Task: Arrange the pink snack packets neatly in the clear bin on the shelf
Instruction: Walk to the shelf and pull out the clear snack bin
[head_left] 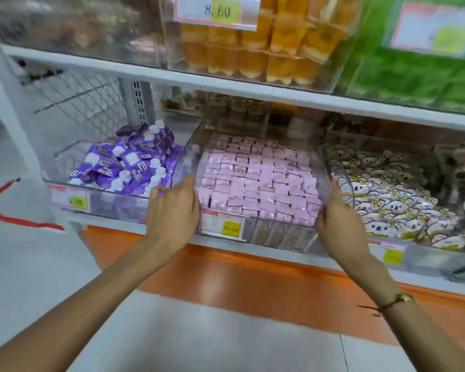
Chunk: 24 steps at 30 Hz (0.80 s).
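Several pink snack packets (258, 178) lie in tidy rows inside the clear bin (277, 237) at the middle of the lower shelf. My left hand (172, 210) grips the bin's front left corner, thumb over the rim. My right hand (338, 224) holds the front right corner, fingers curled against the side wall. A price label (222, 224) with a yellow tag sticks to the bin's front.
A bin of purple packets (129, 162) stands to the left, and a bin of white animal-print packets (392, 200) to the right. The upper shelf (172, 73) carries bins of orange and green goods. Below lies an orange and grey floor (226, 277).
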Each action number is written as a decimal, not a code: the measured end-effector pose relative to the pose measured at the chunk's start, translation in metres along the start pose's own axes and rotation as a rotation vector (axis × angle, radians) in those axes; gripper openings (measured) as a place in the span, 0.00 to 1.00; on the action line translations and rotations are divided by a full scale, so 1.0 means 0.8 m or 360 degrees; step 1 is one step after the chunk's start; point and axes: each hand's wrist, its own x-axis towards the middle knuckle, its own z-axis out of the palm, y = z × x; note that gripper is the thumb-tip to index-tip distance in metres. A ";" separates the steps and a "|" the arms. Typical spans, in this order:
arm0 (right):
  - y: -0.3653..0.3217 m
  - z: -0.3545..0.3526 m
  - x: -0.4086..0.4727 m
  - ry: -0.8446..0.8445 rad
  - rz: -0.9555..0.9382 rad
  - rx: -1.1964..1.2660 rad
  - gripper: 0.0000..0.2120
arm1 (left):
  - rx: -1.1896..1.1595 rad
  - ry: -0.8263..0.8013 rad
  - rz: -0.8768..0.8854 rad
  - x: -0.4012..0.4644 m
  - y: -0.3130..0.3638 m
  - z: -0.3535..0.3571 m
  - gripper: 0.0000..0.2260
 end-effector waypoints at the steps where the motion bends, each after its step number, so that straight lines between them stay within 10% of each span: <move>1: -0.001 0.000 0.000 0.0009 0.0026 0.0014 0.31 | -0.0099 -0.0012 -0.0037 -0.006 0.004 -0.001 0.19; 10: -0.004 -0.009 0.014 -0.0085 0.0041 0.0011 0.20 | -0.0789 -0.0059 -0.0520 0.000 0.022 0.003 0.13; 24: 0.007 -0.021 0.028 -0.0044 -0.0046 0.0010 0.08 | -0.0298 -0.0145 -0.0088 0.031 -0.012 -0.008 0.13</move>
